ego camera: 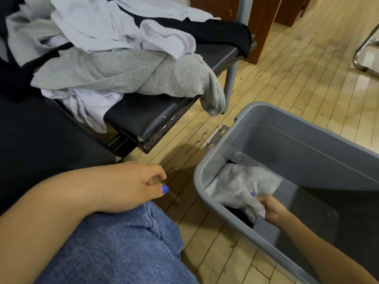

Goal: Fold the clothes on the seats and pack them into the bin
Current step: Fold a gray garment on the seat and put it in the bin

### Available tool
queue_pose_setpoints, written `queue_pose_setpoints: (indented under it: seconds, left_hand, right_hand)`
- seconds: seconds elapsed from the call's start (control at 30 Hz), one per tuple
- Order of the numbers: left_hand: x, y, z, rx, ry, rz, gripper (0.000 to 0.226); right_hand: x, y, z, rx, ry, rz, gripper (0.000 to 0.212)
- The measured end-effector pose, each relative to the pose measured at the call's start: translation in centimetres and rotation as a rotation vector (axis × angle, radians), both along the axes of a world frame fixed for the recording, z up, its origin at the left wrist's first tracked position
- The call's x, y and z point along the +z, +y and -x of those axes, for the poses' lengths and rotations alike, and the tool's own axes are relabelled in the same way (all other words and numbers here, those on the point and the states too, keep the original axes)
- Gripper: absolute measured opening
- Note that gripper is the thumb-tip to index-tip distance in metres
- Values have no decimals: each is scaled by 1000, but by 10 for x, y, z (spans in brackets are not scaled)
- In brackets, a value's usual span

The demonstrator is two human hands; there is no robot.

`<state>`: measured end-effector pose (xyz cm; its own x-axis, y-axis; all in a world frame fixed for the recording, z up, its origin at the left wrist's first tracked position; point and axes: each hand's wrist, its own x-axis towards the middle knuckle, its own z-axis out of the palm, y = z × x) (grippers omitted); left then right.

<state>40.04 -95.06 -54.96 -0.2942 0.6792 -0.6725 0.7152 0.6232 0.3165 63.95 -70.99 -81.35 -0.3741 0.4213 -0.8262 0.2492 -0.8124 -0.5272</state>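
A grey plastic bin point(303, 140) stands on the wooden floor at the right. Inside it, against the near-left wall, lies a folded light grey garment point(240, 185) on top of something dark. My right hand point(270, 209) reaches into the bin and grips the near edge of that garment. My left hand point(131, 185) rests on my knee in blue trousers, fingers loosely curled and holding nothing. On the black seat point(143, 117) at the upper left lies a heap of unfolded clothes: a grey sweatshirt point(127, 72), white garments point(106, 23) and black ones point(215, 31).
A grey metal seat leg point(229, 78) stands between the seat and the bin. Brown wooden furniture point(264, 27) rises behind the seat. A chrome chair frame point(367, 48) shows at the far right edge. Light wood flooring surrounds the bin.
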Motion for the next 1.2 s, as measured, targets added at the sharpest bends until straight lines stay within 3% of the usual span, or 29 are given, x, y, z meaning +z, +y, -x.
queue_pose_setpoints:
  seconds: [0.13, 0.43, 0.53, 0.6, 0.7, 0.77, 0.83, 0.9, 0.97, 1.0, 1.1, 1.2]
  left_hand:
    - [2, -1, -1, 13, -18, -25, 34]
    - [-1, -7, 3, 13, -67, -61, 32]
    - [-2, -7, 4, 9, -80, -79, 28]
    - [-4, -8, 5, 11, -92, -86, 26]
    - [-7, -9, 7, 15, -104, -104, 27]
    - [-9, -11, 8, 27, -116, -124, 29]
    - [-9, -14, 9, 44, -127, -141, 31]
    - [-9, -17, 8, 34, -107, -166, 35]
    - [-7, -17, 7, 18, -71, -184, 37]
    - [-7, -16, 7, 15, -68, -185, 37]
    - [-9, -17, 7, -3, -82, -139, 30]
    - [-12, -16, 10, 21, -108, -102, 24]
  right_hand:
    - [-48, -9, -22, 119, -273, -30, 38]
    - [-49, -5, -13, 233, -265, -7, 58]
    - [-47, -8, -11, 307, -344, -50, 36]
    - [-44, -11, -8, 404, -478, -212, 17]
    - [-45, -16, -6, 673, -644, -396, 11]
    - [-46, -16, -3, 749, -713, -390, 58]
    - [-41, -15, -2, 604, -783, -321, 106]
    - [-38, -8, -3, 310, -863, -353, 124]
    - [-32, -3, -5, 129, -903, -545, 113]
    - [-32, 0, -7, 204, -935, -711, 101]
    - [-29, 3, -1, 847, -897, -1095, 76]
    - [-44, -13, 20, 1307, -794, -993, 77]
